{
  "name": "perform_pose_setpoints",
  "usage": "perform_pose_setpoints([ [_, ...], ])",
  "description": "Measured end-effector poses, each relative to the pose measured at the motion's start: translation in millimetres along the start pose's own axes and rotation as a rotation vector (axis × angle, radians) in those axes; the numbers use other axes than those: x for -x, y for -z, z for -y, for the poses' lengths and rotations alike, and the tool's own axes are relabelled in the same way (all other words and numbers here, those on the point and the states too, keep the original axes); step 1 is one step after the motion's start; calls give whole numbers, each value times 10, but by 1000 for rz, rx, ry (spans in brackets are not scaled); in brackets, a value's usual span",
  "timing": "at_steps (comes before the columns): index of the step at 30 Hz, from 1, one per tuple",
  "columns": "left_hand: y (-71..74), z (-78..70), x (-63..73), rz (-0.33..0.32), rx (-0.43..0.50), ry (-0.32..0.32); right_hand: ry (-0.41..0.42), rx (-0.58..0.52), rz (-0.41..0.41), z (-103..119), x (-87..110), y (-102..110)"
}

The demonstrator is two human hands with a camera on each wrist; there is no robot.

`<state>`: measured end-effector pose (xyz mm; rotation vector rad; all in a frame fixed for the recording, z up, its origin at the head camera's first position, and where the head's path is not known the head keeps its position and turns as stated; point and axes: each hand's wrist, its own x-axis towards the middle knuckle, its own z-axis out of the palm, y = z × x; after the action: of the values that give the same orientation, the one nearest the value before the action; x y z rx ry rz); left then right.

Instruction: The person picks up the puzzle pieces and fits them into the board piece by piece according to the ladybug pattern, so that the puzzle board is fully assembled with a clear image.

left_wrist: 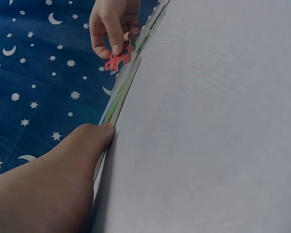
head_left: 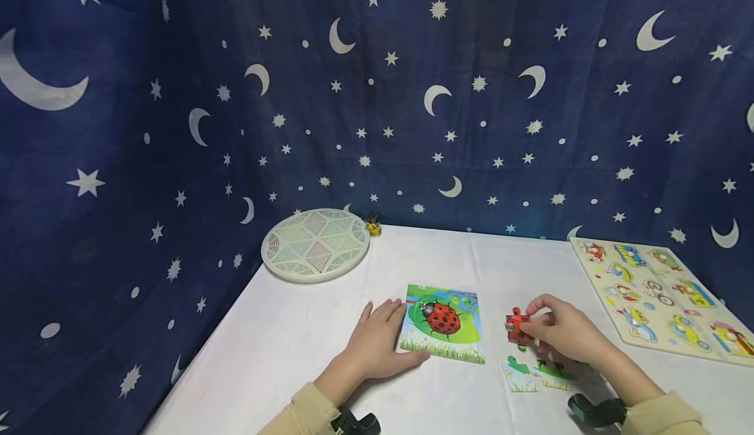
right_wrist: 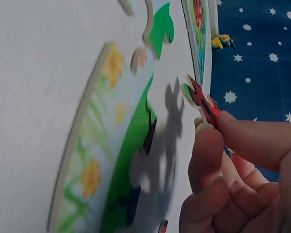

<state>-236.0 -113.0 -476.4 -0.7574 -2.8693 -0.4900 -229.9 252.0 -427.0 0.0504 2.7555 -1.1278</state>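
My right hand (head_left: 562, 331) pinches a red, black-spotted puzzle piece (head_left: 516, 325) between thumb and fingers, raised above the table; in the right wrist view the piece (right_wrist: 202, 103) is tilted and its shadow falls below. Near that hand lie a corner puzzle piece (head_left: 521, 381) with grass and a green-and-black puzzle piece (head_left: 556, 377). My left hand (head_left: 377, 351) lies flat with fingers extended at the left edge of a square ladybird puzzle board (head_left: 462, 340), its thumb along the bottom edge. The right hand partly hides the area behind it.
A round pale perforated board (head_left: 315, 245) lies at the back left, with a small yellow figure (head_left: 374, 227) beside it. A wooden vehicle puzzle board (head_left: 642, 291) lies at the right. Behind the white table (head_left: 283, 350) hangs a blue starry curtain (head_left: 400, 95).
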Motion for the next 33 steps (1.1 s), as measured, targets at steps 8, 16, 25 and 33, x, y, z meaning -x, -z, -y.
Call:
perform_pose_setpoints([
  [8,8,1,-8,2,4,1,59,-52,0,92,-14,-128],
  [16,5,5,-12,6,2,-1,85,-74,3,178,-37,-259],
  [25,0,7,-5,-9,2,-16,125,-93,32,257,-80,-381],
  [33,-1,8,-6,-7,1,-9,122,-94,34,352,-83,-467],
])
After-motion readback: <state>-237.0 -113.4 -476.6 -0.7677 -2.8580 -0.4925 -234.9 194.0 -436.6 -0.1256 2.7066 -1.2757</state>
